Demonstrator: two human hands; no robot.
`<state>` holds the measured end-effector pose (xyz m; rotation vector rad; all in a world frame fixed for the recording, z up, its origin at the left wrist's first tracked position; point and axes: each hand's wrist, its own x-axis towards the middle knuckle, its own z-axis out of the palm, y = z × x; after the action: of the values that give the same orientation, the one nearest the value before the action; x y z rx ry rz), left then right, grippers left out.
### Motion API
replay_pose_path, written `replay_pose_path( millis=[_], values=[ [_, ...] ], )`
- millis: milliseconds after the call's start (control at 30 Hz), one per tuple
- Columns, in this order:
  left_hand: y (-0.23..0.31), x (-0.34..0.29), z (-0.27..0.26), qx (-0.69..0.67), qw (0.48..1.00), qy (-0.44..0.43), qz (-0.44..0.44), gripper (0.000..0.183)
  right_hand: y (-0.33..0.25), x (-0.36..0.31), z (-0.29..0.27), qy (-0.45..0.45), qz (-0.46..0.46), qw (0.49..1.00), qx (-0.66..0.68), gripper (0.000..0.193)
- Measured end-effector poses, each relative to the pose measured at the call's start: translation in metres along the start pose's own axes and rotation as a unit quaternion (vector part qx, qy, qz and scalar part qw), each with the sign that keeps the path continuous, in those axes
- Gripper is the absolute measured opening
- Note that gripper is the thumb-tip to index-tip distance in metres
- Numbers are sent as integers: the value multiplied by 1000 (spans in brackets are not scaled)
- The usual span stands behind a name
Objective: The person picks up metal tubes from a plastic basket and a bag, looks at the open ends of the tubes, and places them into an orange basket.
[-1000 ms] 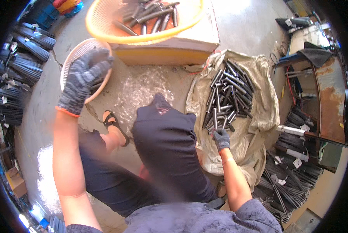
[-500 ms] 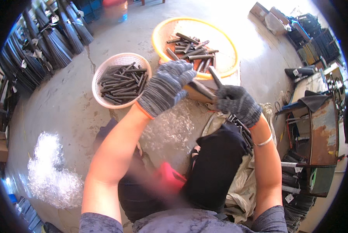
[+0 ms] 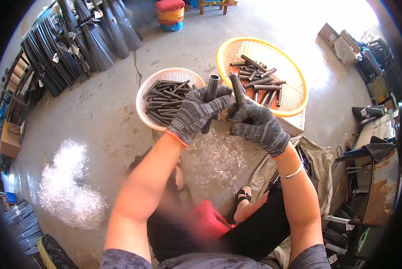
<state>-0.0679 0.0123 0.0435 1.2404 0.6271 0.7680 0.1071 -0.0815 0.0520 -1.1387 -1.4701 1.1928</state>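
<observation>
Both of my hands wear grey striped gloves with orange cuffs. My left hand (image 3: 194,112) is closed around a dark metal tube (image 3: 213,84), held nearly upright with its hollow end up. Close beside it, my right hand (image 3: 259,127) grips another dark tube (image 3: 237,87), which leans up and to the left. The two tubes are apart. Behind my left hand stands a white plastic basket (image 3: 141,103) full of thinner dark tubes (image 3: 165,101). Beyond my right hand, an orange-rimmed basket (image 3: 307,85) holds several thicker dark tubes (image 3: 264,81).
Crinkled clear plastic (image 3: 68,190) lies on the floor at left, with more clear plastic (image 3: 216,154) below my hands. A beige sack (image 3: 321,163) with dark tubes lies by my right leg. Bundled dark rods (image 3: 44,58) stand far left; a rusty metal bench (image 3: 380,188) is at right.
My hands have drawn apart from a tube lying across between them. The left one now holds its tube upright. The whole view has shifted, moving the baskets rightward.
</observation>
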Motion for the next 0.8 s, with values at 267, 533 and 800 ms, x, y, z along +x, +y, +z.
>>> replay_pose_path(
  millis=[267, 533, 800],
  values=[
    [4, 4, -1, 72, 994, -72, -49, 30, -7, -2, -13, -30, -118, 979, -162, 12],
    [-13, 4, 8, 234, 966, -109, 31, 32, -22, -15, -21, 205, -79, 971, -92, 13],
    [-8, 0, 23, 256, 957, -107, 84, 40, -14, -11, -20, 210, -106, 964, -122, 14]
  ],
)
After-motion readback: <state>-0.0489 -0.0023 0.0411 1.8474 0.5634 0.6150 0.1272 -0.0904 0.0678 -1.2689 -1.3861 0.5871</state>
